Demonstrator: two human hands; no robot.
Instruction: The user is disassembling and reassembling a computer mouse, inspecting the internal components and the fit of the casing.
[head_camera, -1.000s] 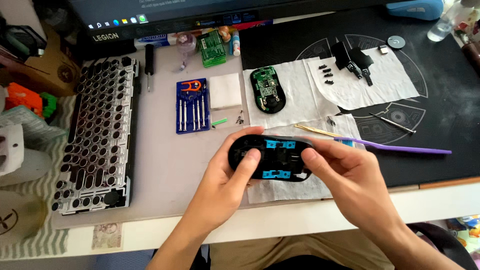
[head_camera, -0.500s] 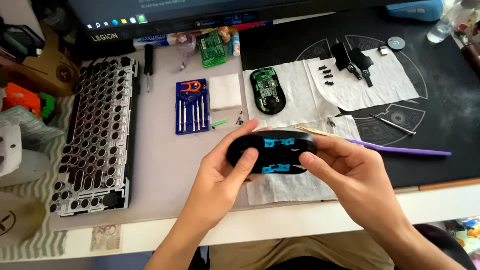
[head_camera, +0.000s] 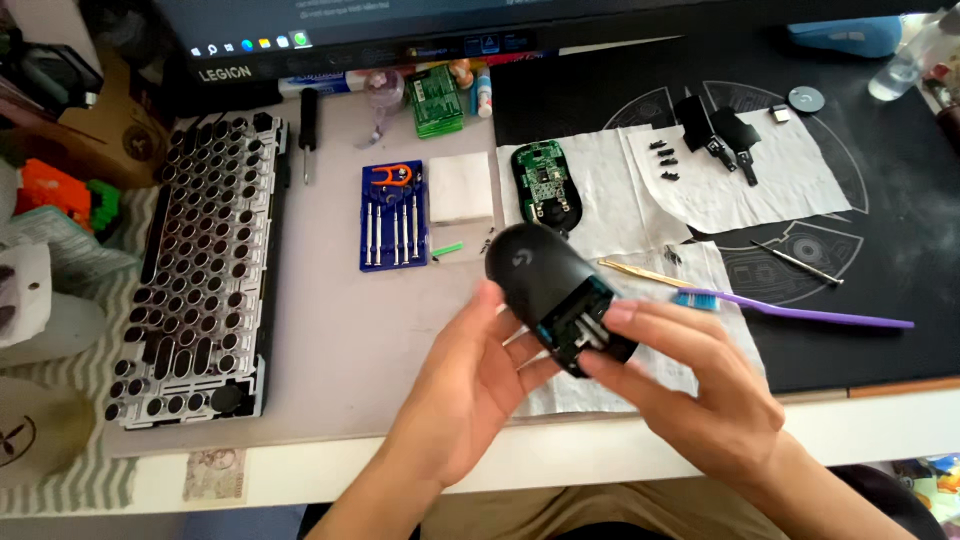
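Low in the frame, a person's left hand and right hand hold a black computer mouse shell above the near edge of the tabletop. The left grip cups it from below with fingers spread; the right grip pinches its open lower end, where blue-edged inner parts show. By the look of it, the shell is being turned over and examined mid-disassembly; any further move would call for a steady hold and a fine tool. Just behind, at centre frame, lie white paper towels carrying a green circuit board, with a purple-handled brush to the right. Left of centre sits a blue screwdriver set. Further left stands a keyboard frame stripped of keys. Small black screws rest on a towel at upper right, before the monitor's lower edge.
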